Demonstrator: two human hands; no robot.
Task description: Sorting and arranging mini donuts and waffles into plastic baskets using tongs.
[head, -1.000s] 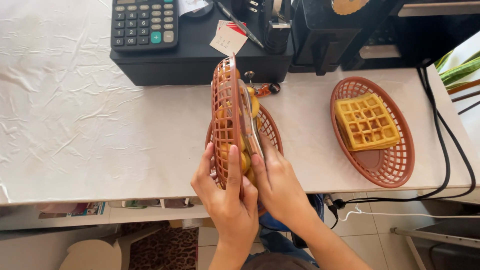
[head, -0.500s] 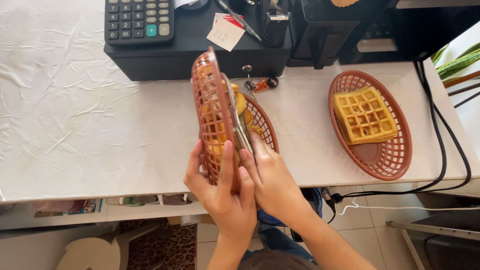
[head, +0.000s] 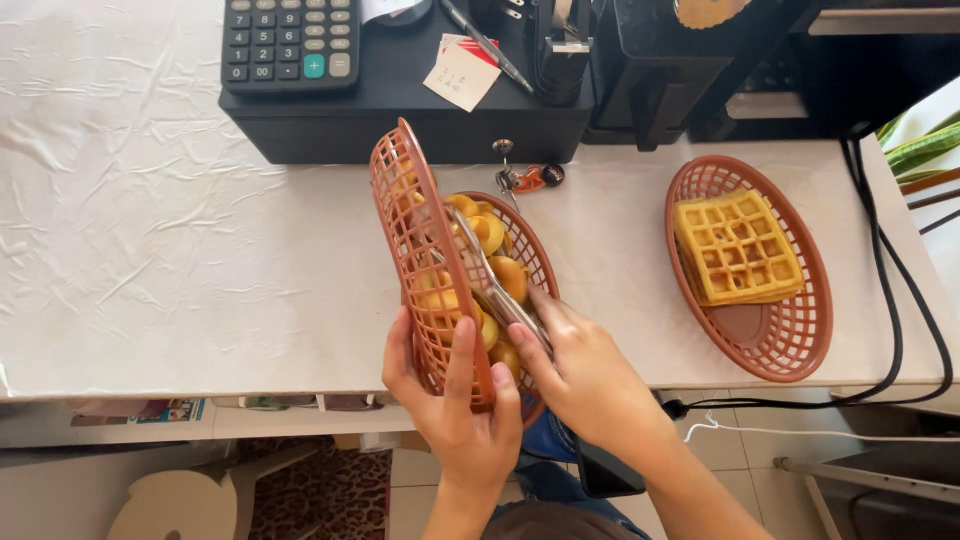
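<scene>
At 6 o'clock, left hand (head: 455, 405) grips tilted basket (head: 425, 260); right hand (head: 585, 385) grasps tongs (head: 490, 280); pastries (head: 495, 265) mostly in lower basket (head: 535, 265).

We see our two bare hands and forearms coming up from the bottom edge of the view. Our left hand (head: 455, 400) and our right hand (head: 585, 380) wear no gloves, rings or watch, and our nails are short and unpainted. No sleeve reaches either wrist or forearm. Between our arms, low in the view, a patch of blue cloth (head: 548, 440) shows.
</scene>
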